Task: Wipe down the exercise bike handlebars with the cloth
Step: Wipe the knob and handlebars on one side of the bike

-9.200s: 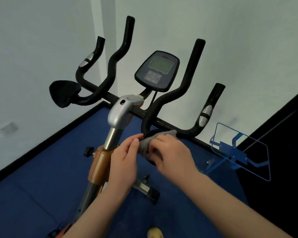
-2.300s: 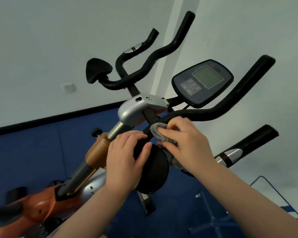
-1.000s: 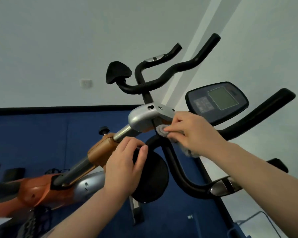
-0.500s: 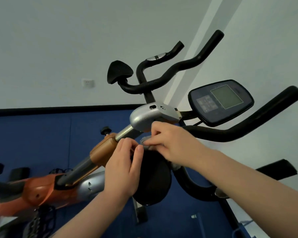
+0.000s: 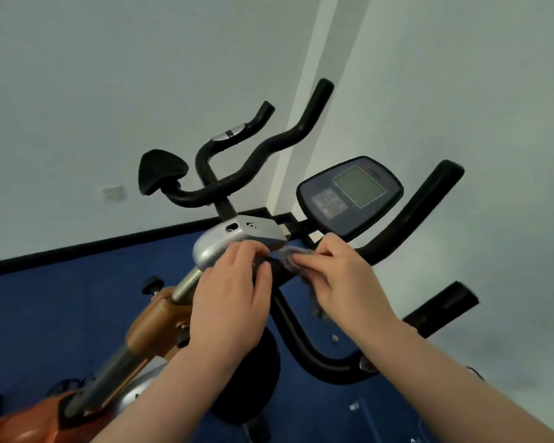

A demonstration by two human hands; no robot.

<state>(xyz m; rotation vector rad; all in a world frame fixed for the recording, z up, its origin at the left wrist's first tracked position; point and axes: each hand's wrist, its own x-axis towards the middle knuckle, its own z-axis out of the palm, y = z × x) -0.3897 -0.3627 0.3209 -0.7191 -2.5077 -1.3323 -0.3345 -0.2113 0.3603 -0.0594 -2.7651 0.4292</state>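
Observation:
The black handlebars (image 5: pixel 263 151) of the exercise bike branch out from a silver clamp (image 5: pixel 237 238) at the centre of the view. A small grey cloth (image 5: pixel 287 256) lies bunched on the bar just right of the clamp. My right hand (image 5: pixel 343 279) presses the cloth against the bar, fingers closed over it. My left hand (image 5: pixel 234 302) sits just left of the cloth, fingers curled over the bar below the clamp. A round black elbow pad (image 5: pixel 247 382) shows under my left wrist.
The dark console (image 5: pixel 349 195) with its screen stands right of the clamp. The silver stem (image 5: pixel 186 287) runs into an orange frame (image 5: pixel 154 324) at the lower left. White walls meet in a corner behind; blue floor lies below. Another elbow pad (image 5: pixel 160 171) is at the far left.
My right hand has slid the cloth up along the bar toward the clamp. My left hand has risen from the elbow pad to the bar beside the cloth. The view has tilted.

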